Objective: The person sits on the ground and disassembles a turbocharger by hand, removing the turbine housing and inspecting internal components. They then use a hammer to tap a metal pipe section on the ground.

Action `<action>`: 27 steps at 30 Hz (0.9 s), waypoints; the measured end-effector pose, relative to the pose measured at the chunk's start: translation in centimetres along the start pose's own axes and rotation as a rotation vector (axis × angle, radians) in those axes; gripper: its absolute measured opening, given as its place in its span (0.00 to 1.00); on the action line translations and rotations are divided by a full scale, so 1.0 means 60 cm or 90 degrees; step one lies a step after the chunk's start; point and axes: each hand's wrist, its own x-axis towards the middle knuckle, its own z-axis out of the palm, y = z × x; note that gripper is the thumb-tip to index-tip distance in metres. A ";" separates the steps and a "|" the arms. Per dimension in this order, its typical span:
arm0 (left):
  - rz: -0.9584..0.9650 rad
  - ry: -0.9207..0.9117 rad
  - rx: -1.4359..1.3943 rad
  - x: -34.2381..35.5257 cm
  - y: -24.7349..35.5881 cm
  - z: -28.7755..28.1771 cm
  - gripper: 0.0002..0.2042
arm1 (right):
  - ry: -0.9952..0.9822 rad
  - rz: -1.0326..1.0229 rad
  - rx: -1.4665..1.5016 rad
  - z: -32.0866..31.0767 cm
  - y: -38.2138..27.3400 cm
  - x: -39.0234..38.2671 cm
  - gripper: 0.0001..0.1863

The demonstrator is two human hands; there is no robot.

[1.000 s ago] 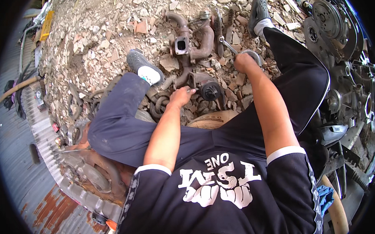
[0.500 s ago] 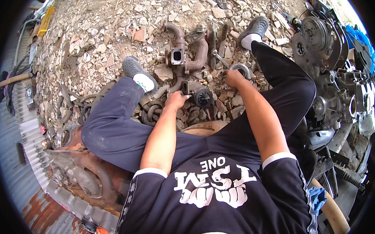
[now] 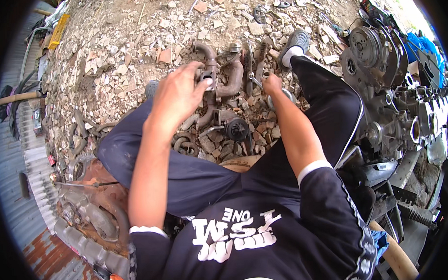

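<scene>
My left hand point(image 3: 178, 94) is raised over the rusty exhaust manifold point(image 3: 230, 80). Its thumb and fingers are spread, with the square-holed flange point(image 3: 207, 77) showing between them; whether they touch it I cannot tell. My right hand point(image 3: 273, 85) is closed around a wrench point(image 3: 254, 80), whose ring end points up and left. Partly hidden behind my right forearm is a round metal housing point(image 3: 287, 95). Nearer to me lies a turbocharger body point(image 3: 226, 116) with a black wheel-like end point(image 3: 237, 130), touched by neither hand.
Broken stone and tile point(image 3: 123, 69) cover the ground. Rusty chain-like pieces point(image 3: 185, 143) lie by my left leg. Engine parts point(image 3: 381, 124) are heaped at the right. At the left are a rusty engine part point(image 3: 96, 213) and corrugated metal sheet point(image 3: 14, 147).
My left hand has left the turbocharger body and risen up and left, its fingers opening. My right hand, still holding the wrench, has shifted slightly. The head view has tilted a little.
</scene>
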 end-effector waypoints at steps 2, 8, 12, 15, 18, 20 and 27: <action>0.039 0.026 0.039 -0.004 -0.012 -0.030 0.25 | -0.003 0.032 0.002 0.011 0.020 0.039 0.29; -0.033 -0.127 0.150 0.009 -0.025 0.018 0.27 | 0.086 -0.009 0.037 0.056 0.023 0.089 0.29; 0.052 -0.123 -0.030 0.028 -0.017 0.055 0.27 | 0.126 0.022 0.055 0.085 -0.029 0.078 0.32; 0.047 -0.154 0.028 0.040 -0.011 0.048 0.27 | 0.094 0.021 0.037 0.102 -0.041 0.074 0.34; 0.035 -0.093 0.084 0.030 -0.020 0.057 0.27 | 0.035 -0.064 0.020 0.111 -0.059 0.061 0.34; 0.044 -0.111 0.052 0.027 -0.021 0.053 0.27 | 0.026 -0.016 -0.027 0.116 -0.092 0.049 0.30; 0.032 -0.137 -0.008 0.015 -0.023 0.044 0.28 | -0.035 0.151 -0.007 0.100 -0.111 0.063 0.26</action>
